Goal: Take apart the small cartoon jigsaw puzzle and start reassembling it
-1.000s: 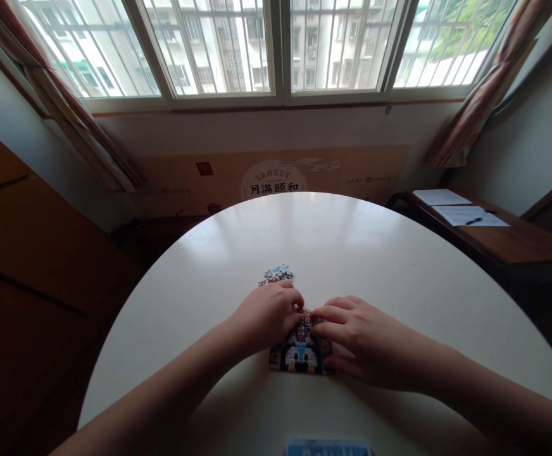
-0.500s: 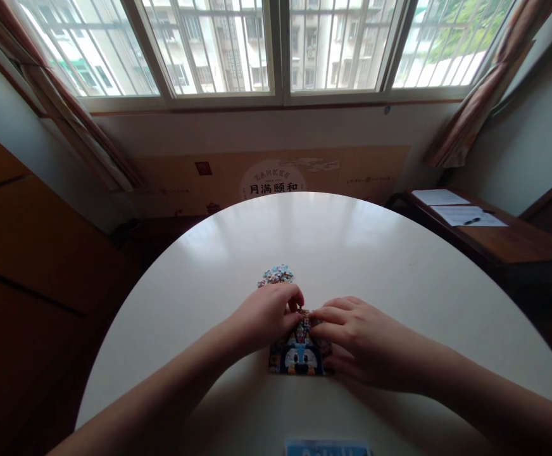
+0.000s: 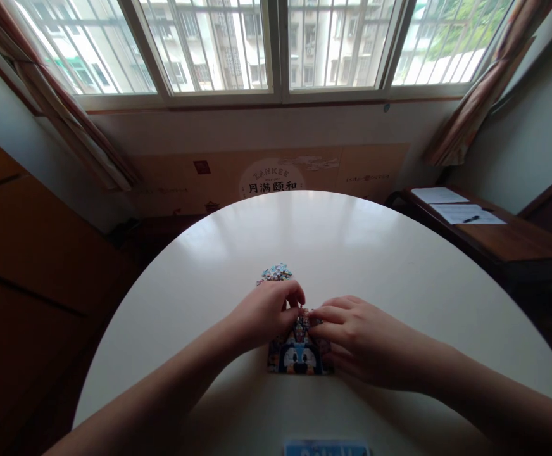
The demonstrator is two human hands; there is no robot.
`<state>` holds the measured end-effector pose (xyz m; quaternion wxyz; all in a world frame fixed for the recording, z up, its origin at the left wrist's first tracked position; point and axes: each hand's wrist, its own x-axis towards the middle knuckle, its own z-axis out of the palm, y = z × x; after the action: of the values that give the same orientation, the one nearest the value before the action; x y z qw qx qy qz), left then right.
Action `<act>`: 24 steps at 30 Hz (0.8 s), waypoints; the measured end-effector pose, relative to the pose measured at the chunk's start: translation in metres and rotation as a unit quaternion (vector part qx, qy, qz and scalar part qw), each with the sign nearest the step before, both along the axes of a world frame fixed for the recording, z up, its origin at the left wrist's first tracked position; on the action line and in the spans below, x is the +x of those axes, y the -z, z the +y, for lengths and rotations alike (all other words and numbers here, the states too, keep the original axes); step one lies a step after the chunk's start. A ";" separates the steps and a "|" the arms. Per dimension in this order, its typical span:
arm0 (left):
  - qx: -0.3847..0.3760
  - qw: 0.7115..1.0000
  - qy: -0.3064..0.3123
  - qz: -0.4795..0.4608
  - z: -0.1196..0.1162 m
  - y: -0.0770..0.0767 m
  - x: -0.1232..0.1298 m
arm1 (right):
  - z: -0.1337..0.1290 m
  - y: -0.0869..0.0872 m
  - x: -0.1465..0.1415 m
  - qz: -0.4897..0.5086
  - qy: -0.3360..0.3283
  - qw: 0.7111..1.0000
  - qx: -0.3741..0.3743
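Note:
A partly assembled jigsaw puzzle (image 3: 301,360) lies flat on the round white table, with a blue and white cartoon dog's face along its near edge. My left hand (image 3: 271,311) is at its top left, thumb and index finger pinched on a tiny puzzle piece at the far edge. My right hand (image 3: 356,335) rests along the puzzle's right side, its fingers stretched out over the surface and partly hiding it. Just beyond my left hand sits a heap of loose puzzle pieces (image 3: 276,272), partly covered by that hand.
The round white table (image 3: 185,285) reaches toward the window. A blue printed card or box (image 3: 327,448) is cut off at the bottom of the view. To the right, papers (image 3: 466,213) and a pen lie on a wooden desk (image 3: 532,240).
My left fingers have lifted very slightly at the puzzle's far edge. The right hand stays almost as it was, and the view has shifted a little.

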<state>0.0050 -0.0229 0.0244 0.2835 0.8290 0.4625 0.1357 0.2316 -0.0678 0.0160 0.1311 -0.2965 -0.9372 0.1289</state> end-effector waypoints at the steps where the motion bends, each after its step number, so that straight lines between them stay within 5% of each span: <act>1: -0.001 1.000 0.000 -0.002 0.000 0.000 0.000 | 0.000 0.000 0.000 0.001 -0.001 1.000 0.000; 12: 0.038 0.998 0.022 -0.053 0.000 -0.005 -0.003 | 0.001 -0.001 -0.001 0.009 -0.001 1.000 -0.007; 18: 0.174 0.975 -0.124 0.055 0.023 -0.019 -0.033 | 0.002 0.004 0.001 0.015 -0.004 1.000 -0.001; 24: 0.138 0.970 -0.187 0.074 0.039 -0.021 -0.057 | 0.000 0.004 0.000 0.019 -0.002 1.000 -0.013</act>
<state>-0.0517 0.0166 0.0458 0.1012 0.7668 0.6058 0.1868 0.2321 -0.0674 0.0118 0.1447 -0.2940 -0.9334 0.1464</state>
